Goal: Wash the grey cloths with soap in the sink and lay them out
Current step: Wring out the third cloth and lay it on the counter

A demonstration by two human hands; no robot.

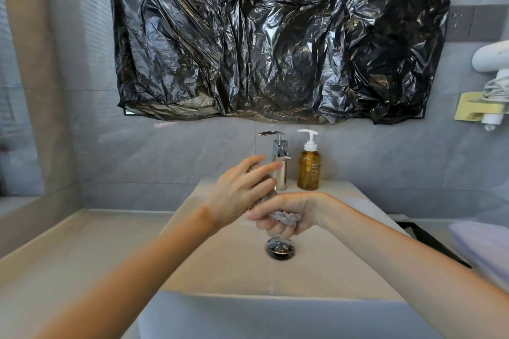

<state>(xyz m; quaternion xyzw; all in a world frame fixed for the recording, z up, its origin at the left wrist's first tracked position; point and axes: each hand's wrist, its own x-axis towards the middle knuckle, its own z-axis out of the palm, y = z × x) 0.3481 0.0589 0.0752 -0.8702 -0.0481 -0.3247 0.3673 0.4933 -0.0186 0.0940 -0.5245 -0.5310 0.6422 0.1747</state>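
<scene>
Grey cloth [285, 217] held bunched above the sink [220, 264], over the drain plug [280, 248] and in front of the tap [281, 162]. Right hand [292, 210]: fingers curled tight round the lower end of the cloth. Left hand [237, 197]: fingers wrapped loosely over the upper end, thumb hidden; amber soap bottle [309, 170] stands just right of the tap.

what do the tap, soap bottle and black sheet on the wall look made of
Tap: polished chrome-look metal, mirror-like reflections. Soap bottle: translucent amber plastic or glass, unclear which; white pump. Black sheet: thin glossy plastic film, crinkled with sharp highlights.
</scene>
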